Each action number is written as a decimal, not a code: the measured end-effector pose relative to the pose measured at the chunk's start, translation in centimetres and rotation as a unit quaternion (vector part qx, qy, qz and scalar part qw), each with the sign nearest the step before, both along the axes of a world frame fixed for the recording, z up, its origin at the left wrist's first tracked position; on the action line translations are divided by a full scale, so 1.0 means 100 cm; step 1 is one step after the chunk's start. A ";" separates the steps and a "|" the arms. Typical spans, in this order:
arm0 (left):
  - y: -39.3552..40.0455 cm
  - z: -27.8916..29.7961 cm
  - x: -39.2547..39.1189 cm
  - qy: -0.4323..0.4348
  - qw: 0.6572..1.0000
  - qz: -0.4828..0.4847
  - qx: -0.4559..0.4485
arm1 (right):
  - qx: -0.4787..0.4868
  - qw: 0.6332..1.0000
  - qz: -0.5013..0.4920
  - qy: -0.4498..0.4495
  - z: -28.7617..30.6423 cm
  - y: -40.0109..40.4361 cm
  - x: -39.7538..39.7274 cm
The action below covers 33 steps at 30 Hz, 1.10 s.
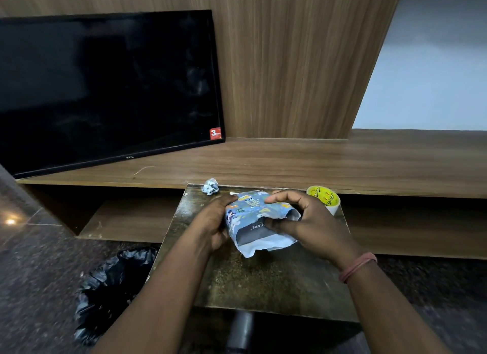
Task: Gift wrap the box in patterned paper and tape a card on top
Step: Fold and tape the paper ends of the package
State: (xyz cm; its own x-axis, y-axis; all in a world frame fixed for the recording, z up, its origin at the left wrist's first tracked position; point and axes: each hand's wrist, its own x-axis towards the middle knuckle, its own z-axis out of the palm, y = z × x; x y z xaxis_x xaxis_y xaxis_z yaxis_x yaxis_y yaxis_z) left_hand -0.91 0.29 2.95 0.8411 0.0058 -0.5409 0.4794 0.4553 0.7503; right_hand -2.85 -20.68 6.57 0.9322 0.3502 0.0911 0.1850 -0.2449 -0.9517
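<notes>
On small dark tabletop (263, 280), near far edge: your box (257, 233), dark, partly wrapped in blue patterned paper (250, 208), near end uncovered. Your left hand (213, 222) cups box's left side, fingers curled around paper. Your right hand (303, 222) pinches paper flap at right end between thumb and fingers. Yellow tape roll (324, 198) just behind right hand. Crumpled paper scrap (210, 186) at table's far edge. Black television (105, 90) leans on wooden shelf (290, 161). Black bag (110, 287) on floor, left.
</notes>
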 end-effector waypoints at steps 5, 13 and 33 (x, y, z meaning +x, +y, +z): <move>-0.003 -0.001 -0.002 -0.007 1.000 0.006 -0.004 | -0.031 0.999 0.036 0.023 0.000 0.004 -0.004; -0.004 -0.003 -0.001 -0.055 0.996 0.037 -0.057 | -0.013 0.999 -0.025 -0.026 -0.010 0.015 -0.001; -0.011 0.036 -0.022 -0.249 0.957 -0.100 0.110 | 0.178 0.981 -0.021 0.071 0.004 -0.022 0.012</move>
State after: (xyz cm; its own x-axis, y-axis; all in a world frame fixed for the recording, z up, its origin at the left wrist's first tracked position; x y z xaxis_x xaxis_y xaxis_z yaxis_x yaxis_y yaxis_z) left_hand -3.15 -0.79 6.55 0.9903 -0.1156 -0.0771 0.0989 0.1968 0.9754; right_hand -1.62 -22.92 6.97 0.9575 0.2801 0.0691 0.0414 0.1037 -0.9938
